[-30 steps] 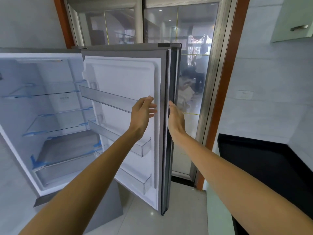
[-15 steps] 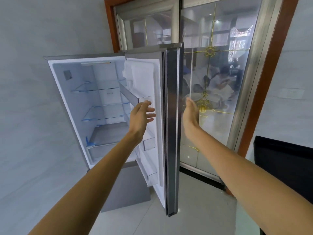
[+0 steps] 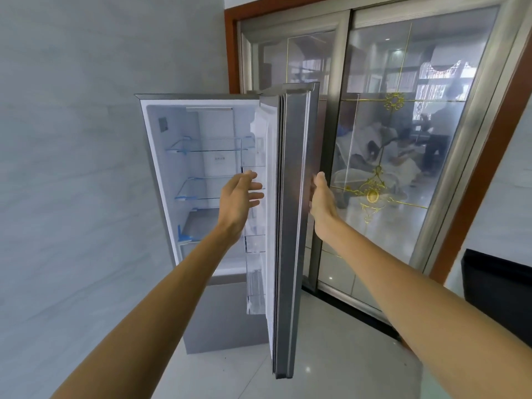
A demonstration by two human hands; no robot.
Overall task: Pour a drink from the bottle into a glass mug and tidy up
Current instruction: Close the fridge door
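Observation:
A silver fridge [image 3: 161, 168] stands against the grey wall with its upper door [image 3: 290, 226] swung out towards me, seen nearly edge-on. Its glass shelves [image 3: 207, 148] and door bins [image 3: 254, 243] hold nothing. My left hand [image 3: 240, 198] hovers on the door's inner side, fingers spread, apart from the liner. My right hand [image 3: 321, 197] lies flat against the door's outer face, fingers straight. No bottle or glass mug is in view.
A sliding glass door [image 3: 403, 156] with a wooden frame stands right behind the fridge door. A black countertop [image 3: 498, 283] juts in at the lower right. The fridge's lower drawer front [image 3: 224, 318] is closed. Pale floor tiles [image 3: 331, 355] lie below.
The fridge door has swung further towards closing, now seen almost edge-on. Both hands kept their places on either side of it, and my view has shifted left.

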